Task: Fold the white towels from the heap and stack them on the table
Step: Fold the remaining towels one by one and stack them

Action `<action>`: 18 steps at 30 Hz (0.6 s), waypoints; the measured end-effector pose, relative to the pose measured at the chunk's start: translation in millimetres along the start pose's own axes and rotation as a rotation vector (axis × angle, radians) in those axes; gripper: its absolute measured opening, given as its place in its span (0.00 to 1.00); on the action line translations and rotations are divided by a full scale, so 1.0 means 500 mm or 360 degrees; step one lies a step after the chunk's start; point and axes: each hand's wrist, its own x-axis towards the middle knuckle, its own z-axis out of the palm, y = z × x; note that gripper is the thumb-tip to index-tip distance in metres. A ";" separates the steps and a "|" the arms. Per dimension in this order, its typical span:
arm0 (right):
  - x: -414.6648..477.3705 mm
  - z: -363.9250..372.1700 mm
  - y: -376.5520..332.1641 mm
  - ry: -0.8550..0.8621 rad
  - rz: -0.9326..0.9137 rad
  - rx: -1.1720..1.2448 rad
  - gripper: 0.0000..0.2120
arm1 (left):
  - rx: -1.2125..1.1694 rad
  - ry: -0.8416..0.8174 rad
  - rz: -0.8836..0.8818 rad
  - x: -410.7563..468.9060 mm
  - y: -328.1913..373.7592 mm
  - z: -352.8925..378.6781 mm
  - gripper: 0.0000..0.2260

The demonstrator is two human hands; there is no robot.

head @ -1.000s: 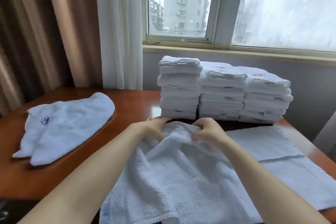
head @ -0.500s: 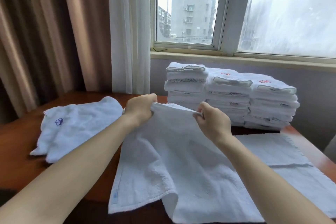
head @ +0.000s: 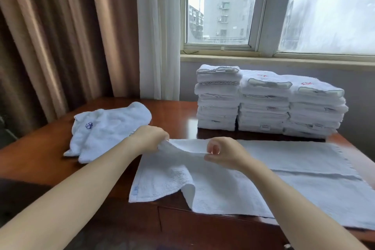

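A white towel [head: 213, 186] is held by its far edge at the centre of the frame. The left end of that edge is bunched in the grip of the left hand [head: 151, 138], whose fingers are curled round it. A little to the right, the same edge is pinched between thumb and fingertips of the right hand [head: 225, 154]. Between the two grips the edge is raised just off the bench [head: 36, 160]. Below them the cloth is spread toward the lower frame, with its near left corner curled under at the bench's front edge. The fabric is thick, looped terry, and a small blue tag is seen at the lower left hem. It lies partly on a thinner flat cloth [head: 304, 154]. Three stacks [head: 263, 103] of folded towels are ranged at the upper right, apart from the hands. A rumpled second towel [head: 109, 128] with a blue emblem lies at the left on the glossy red-brown wood.
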 end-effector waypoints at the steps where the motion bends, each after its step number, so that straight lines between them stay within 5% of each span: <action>1: -0.005 0.006 0.002 -0.0071 -0.0007 0.0022 0.07 | -0.0066 -0.0163 -0.0026 -0.004 0.002 0.008 0.10; 4: -0.018 0.021 -0.002 -0.0169 0.0001 0.0136 0.14 | -0.0478 -0.0556 -0.0194 -0.013 -0.006 0.009 0.10; 7: -0.014 0.019 -0.002 0.0043 0.0095 0.0240 0.12 | -0.0905 -0.0795 -0.0218 0.000 -0.022 -0.025 0.20; 10: -0.005 0.018 -0.006 0.0160 0.0082 0.0208 0.05 | -0.1120 -0.0433 -0.0291 0.019 -0.011 -0.032 0.27; 13: 0.004 0.029 -0.010 0.0161 0.0117 0.0142 0.09 | -0.0872 0.0065 -0.0335 0.034 0.011 -0.001 0.19; 18: 0.028 0.064 -0.017 -0.0079 0.0124 0.0008 0.19 | -0.0641 0.0091 -0.0173 0.041 0.028 0.071 0.16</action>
